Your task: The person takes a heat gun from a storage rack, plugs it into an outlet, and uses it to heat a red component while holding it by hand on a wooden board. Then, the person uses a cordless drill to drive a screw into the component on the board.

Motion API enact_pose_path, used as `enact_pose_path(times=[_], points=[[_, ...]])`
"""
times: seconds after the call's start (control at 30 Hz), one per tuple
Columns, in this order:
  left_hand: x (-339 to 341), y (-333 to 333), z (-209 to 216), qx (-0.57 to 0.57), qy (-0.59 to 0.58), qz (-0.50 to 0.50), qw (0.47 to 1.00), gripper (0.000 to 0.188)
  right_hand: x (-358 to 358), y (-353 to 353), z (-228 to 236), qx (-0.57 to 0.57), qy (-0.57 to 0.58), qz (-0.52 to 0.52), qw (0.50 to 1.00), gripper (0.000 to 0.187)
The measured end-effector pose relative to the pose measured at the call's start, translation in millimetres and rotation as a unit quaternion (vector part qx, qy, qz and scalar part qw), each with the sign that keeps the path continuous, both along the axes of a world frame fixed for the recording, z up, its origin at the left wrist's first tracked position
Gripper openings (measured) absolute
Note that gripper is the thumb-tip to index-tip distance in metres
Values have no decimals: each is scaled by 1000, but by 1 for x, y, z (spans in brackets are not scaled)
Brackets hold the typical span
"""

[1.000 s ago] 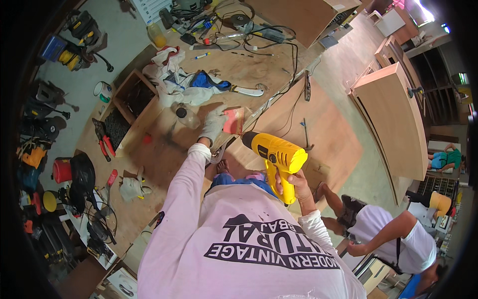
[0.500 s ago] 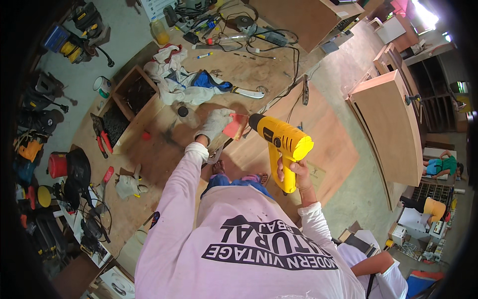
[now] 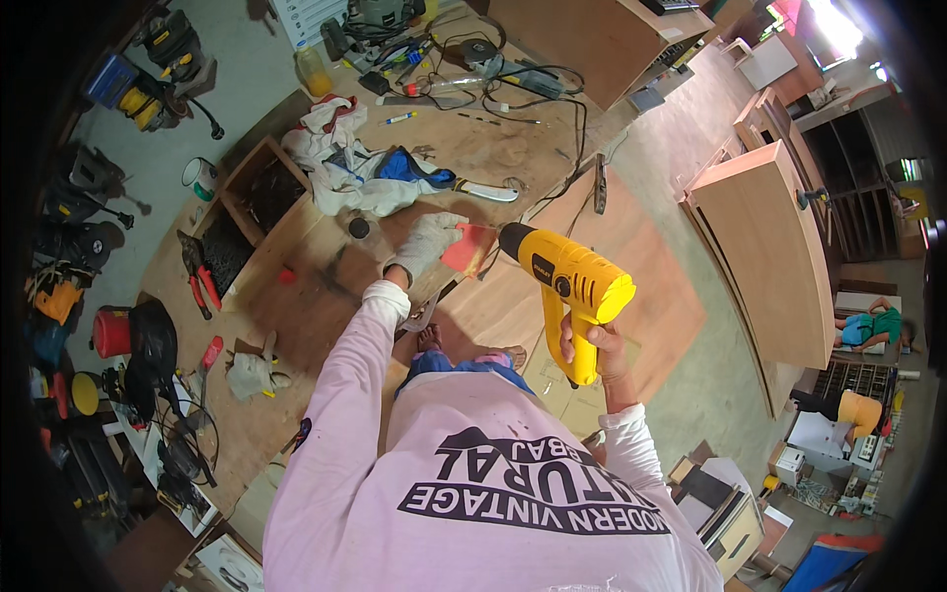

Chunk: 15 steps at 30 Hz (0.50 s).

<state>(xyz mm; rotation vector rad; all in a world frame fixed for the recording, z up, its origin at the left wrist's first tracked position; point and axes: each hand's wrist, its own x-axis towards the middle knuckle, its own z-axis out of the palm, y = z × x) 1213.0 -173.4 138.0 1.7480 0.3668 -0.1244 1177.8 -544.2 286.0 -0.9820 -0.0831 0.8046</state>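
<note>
Holding the yellow heat gun point(image 3: 577, 281) in the right grip point(image 3: 600, 347) mid-frame, pinching a red piece point(image 3: 468, 249) in the gloved left grip point(image 3: 426, 245), possibly risking scorching from nozzle point(image 3: 512, 240) closeness

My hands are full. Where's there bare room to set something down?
Bare bench lies between the small red piece, loose glove and left sleeve; the plywood sheet is bare between the yellow power tool and grey floor. Crowded: the far end, with jumbled tools.
</note>
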Motion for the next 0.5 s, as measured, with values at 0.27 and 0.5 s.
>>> enact_pose_path(times=[0.27,0.5], points=[[6,-1,20,21,-56,-9,998,29,-12,-9,4,-21,1,40,999,60],[-5,-13,45,101,-137,-8,985,26,-10,-11,13,15,-17,3,1000,62]])
